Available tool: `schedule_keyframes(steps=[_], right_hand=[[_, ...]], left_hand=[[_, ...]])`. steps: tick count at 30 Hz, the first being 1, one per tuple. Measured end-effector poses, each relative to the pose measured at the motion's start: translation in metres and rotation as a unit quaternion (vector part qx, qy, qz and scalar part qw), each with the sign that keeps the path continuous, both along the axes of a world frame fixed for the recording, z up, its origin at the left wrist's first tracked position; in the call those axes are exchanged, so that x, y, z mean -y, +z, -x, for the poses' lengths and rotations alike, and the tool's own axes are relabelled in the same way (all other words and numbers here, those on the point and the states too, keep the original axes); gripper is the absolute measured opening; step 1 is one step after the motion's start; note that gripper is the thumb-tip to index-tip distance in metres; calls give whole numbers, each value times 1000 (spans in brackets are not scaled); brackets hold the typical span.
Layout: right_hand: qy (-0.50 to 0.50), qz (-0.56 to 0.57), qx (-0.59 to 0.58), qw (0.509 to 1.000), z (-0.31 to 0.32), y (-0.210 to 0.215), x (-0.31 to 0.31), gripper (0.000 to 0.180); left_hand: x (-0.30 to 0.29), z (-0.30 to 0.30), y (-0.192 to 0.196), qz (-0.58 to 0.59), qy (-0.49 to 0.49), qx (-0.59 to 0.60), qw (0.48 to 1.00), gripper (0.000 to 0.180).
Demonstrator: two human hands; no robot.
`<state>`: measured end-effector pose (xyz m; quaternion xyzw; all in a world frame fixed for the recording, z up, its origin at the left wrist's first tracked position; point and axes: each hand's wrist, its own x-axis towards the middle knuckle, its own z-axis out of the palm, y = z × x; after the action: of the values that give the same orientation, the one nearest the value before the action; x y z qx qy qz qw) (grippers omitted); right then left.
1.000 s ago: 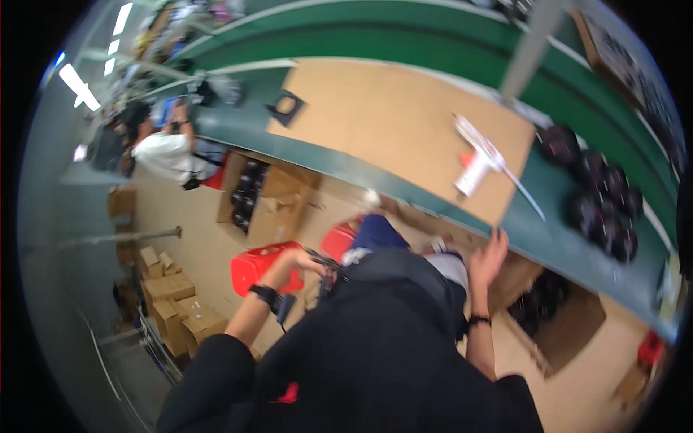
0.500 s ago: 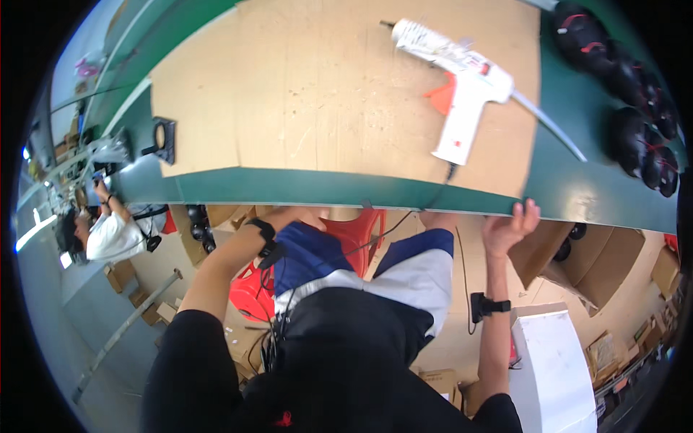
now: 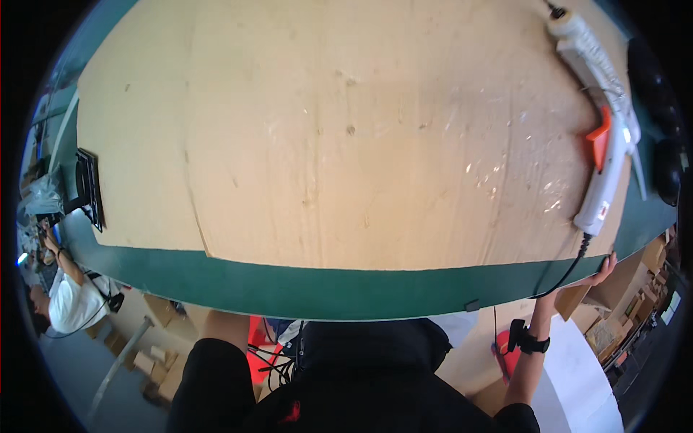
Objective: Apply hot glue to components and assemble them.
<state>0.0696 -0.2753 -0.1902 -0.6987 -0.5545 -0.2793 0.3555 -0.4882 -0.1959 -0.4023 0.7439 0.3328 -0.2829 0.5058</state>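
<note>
A white hot glue gun (image 3: 610, 159) with an orange trigger lies on the right part of a cardboard sheet (image 3: 289, 180). Its black cord (image 3: 574, 270) runs over the front edge of the green table (image 3: 325, 289). My right hand (image 3: 600, 274) is at that edge, below the glue gun, its fingers curled at the rim; part of it is hidden. A black band sits on the right wrist. My left forearm (image 3: 225, 328) passes beneath the tabletop, which hides the left hand.
Black round parts (image 3: 668, 166) lie at the table's right end. A black frame-like object (image 3: 88, 189) stands at the cardboard's left edge. At far left, a person in white (image 3: 76, 299) works. A white box (image 3: 577, 382) and cartons are below right.
My body has come closer to the table, which now covers my lap and left hand. The glue gun appears farther right. My right hand stays at the table edge, farther right in view.
</note>
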Motion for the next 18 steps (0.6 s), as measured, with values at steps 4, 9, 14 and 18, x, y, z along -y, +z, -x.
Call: schedule_keyframes(steps=[4,9,14,18], right_hand=[[10,-29,38,999,14,-7,-12,69],[27,-74,75,994,2,2,-9,69],[60,-77,37,995,21,11,-5,63],[53,-60,59,995,16,23,13,50]], left_hand=[[-58,17,22,-110,5,21,994,47],[-49,48,74,-212,53,31,975,47],[-31,90,177,-335,110,-26,935,46],[14,60,228,-359,76,-25,930,46]])
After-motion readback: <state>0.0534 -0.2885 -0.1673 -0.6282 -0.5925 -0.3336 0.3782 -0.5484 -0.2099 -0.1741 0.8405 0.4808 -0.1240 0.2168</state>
